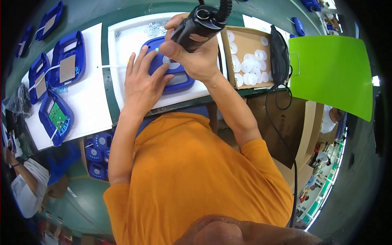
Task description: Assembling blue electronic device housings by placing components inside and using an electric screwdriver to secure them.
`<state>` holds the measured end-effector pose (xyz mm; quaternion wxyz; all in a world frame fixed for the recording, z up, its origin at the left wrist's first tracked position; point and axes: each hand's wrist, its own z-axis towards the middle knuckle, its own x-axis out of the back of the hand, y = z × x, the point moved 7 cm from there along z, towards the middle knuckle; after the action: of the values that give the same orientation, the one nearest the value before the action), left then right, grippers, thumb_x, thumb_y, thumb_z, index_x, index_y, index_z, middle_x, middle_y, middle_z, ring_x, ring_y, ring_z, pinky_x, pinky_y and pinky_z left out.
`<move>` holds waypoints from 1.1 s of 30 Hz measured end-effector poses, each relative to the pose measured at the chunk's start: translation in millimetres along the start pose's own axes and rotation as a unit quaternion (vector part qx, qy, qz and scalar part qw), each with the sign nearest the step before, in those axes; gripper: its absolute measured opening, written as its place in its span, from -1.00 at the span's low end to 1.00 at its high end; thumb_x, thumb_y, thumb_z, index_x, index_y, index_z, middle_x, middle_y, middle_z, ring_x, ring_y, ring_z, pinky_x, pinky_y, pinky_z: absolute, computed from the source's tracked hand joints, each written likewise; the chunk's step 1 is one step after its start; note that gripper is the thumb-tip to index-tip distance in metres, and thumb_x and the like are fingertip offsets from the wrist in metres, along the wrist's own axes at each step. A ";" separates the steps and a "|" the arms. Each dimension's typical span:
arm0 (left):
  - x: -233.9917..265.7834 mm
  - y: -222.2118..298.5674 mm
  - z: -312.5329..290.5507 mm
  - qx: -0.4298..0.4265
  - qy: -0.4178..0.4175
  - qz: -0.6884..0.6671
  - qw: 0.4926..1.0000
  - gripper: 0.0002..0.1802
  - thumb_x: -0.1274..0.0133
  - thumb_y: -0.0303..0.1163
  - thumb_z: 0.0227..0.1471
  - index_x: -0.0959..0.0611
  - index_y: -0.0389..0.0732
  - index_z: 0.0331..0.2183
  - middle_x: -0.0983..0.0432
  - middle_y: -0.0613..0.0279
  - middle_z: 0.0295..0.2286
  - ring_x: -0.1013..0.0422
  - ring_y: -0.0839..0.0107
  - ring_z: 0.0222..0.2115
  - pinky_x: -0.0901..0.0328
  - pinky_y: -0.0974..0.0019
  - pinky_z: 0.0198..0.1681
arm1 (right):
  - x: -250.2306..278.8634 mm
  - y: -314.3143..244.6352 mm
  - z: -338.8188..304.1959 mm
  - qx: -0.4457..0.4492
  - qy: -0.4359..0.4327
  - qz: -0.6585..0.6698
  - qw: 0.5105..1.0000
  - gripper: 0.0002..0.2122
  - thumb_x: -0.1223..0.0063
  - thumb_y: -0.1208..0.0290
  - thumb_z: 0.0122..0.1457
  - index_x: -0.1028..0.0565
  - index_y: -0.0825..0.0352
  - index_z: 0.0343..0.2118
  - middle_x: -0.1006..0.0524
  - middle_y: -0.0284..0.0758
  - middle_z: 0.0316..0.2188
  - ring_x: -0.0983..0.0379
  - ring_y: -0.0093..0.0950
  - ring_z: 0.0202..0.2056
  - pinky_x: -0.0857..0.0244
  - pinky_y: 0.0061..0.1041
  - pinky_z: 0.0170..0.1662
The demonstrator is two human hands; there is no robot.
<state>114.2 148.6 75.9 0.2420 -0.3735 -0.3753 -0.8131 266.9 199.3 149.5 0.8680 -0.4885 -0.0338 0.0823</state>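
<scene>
My right hand is wrapped round a black electric screwdriver, whose corded end points up and away. Its tip is hidden behind my hand, over a blue plastic housing with a rectangular opening. On that housing lies a translucent white disc. My left hand rests on the housing's left side, fingers spread and flat, beside the disc. The housing lies in a white foam tray, and a white cable leads out of it to the left. Small loose screws are scattered in the tray's far part.
Right of the tray, a cardboard box holds several white discs. A black pouch and a green board are beyond it. Several blue housings lie at left, one with a green circuit board. A black cord hangs right.
</scene>
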 end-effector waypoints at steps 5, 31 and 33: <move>1.3 2.2 -1.0 0.006 -0.015 0.018 1.000 -0.66 -0.44 -0.10 0.19 -0.88 0.02 -0.04 -0.58 0.02 0.19 -0.36 -0.08 0.40 -0.12 -0.24 0.53 | 73.3 -33.2 4.0 0.035 0.081 0.080 0.993 -0.73 -0.17 0.35 0.53 -0.42 0.34 0.13 -0.62 -0.31 -0.20 -0.65 -0.47 -0.20 -0.59 -0.44 -0.07; 68.5 -20.0 96.7 -0.101 0.004 -0.047 0.994 -0.68 -0.48 -0.42 0.08 -0.72 -0.27 -0.15 -0.59 -0.02 0.21 -0.39 -0.19 0.40 -0.36 -0.24 0.42 | 115.2 -26.1 -46.9 -0.092 0.121 -0.545 0.824 -0.69 -0.40 0.26 0.35 -0.69 0.39 -0.01 -0.74 -0.12 -0.19 -0.74 -0.08 -0.20 -0.59 -0.16 -0.16; 52.2 -65.8 153.1 -0.084 0.028 0.002 0.996 -0.61 -0.41 -0.37 0.20 -0.74 -0.14 0.05 -0.51 0.05 0.31 -0.40 -0.16 0.38 -0.42 -0.05 0.35 | 86.2 -22.8 -49.9 -0.070 0.092 -0.506 0.855 -0.72 -0.42 0.28 0.34 -0.71 0.38 -0.04 -0.75 -0.15 -0.20 -0.74 -0.13 -0.22 -0.60 -0.21 -0.18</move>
<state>103.6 303.4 156.2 0.2218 -0.3702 -0.2978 -0.8515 361.1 160.8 141.2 0.7521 -0.4690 -0.2021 -0.4165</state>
